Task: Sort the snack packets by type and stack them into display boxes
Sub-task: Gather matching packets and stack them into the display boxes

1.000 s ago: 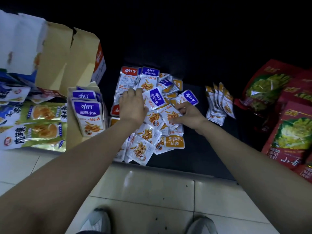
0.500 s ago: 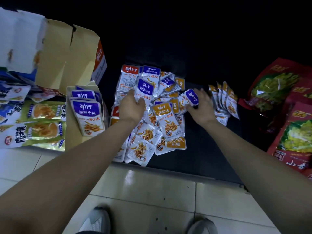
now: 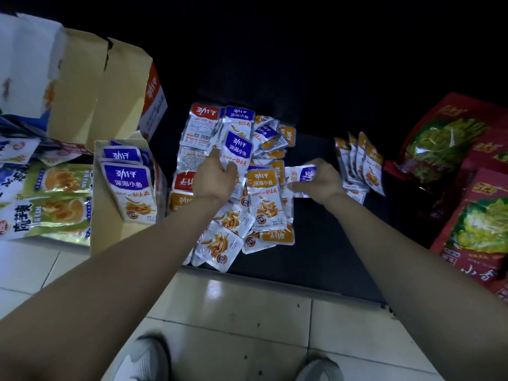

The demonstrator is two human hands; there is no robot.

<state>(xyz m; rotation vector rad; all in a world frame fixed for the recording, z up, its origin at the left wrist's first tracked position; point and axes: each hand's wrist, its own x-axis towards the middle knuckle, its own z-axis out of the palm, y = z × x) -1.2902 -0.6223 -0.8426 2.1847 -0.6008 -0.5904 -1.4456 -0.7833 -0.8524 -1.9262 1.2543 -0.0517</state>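
Sorting looks partly done: left hand (image 3: 213,176) grips a purple packet (image 3: 237,149) and right hand (image 3: 320,180), apart from it, pinches another over the mixed pile (image 3: 264,199); box (image 3: 107,232) left of pile holds few purples, orange row (image 3: 360,160) stands right.

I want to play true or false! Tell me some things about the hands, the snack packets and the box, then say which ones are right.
1. The left hand grips a purple-topped packet. True.
2. The right hand holds nothing. False: it pinches a second purple packet.
3. The display box beside the left arm holds orange-topped packets. False: the boxed packets are purple-topped.
4. A row of orange packets sits just right of the right hand. True.
5. The big red bags lie on the left side. False: they lie on the right; green bags are on the left.
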